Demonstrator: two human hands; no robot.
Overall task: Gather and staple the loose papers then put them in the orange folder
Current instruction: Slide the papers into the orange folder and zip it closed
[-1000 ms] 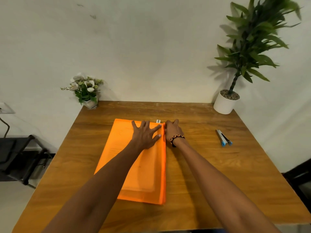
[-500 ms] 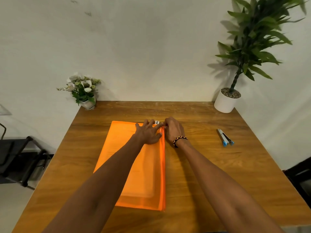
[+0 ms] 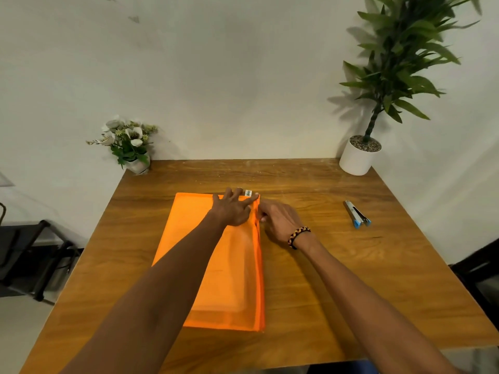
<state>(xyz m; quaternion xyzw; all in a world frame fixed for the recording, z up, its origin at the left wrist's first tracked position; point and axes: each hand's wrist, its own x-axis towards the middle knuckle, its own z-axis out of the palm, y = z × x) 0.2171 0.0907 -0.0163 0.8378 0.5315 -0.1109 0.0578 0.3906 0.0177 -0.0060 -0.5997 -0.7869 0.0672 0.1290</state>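
The orange folder (image 3: 216,263) lies flat mid-table on the wooden table (image 3: 337,279), papers (image 3: 229,279) faintly visible inside. A stapler (image 3: 357,214) rests well to its right; a flower pot (image 3: 129,143) and a potted plant (image 3: 378,90) occupy the 2 far corners against a white wall. The left hand (image 3: 233,210) presses the folder's far right corner, fingers spread. The right hand (image 3: 280,220) pinches its right edge.

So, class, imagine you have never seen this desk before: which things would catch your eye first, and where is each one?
The bright orange folder lying flat in the middle of the wooden table stands out first, with paper showing faintly through it. The left hand presses its far end while the right hand works at its right edge. A blue-tipped stapler lies apart to the right, and a tall potted plant fills the far right corner.
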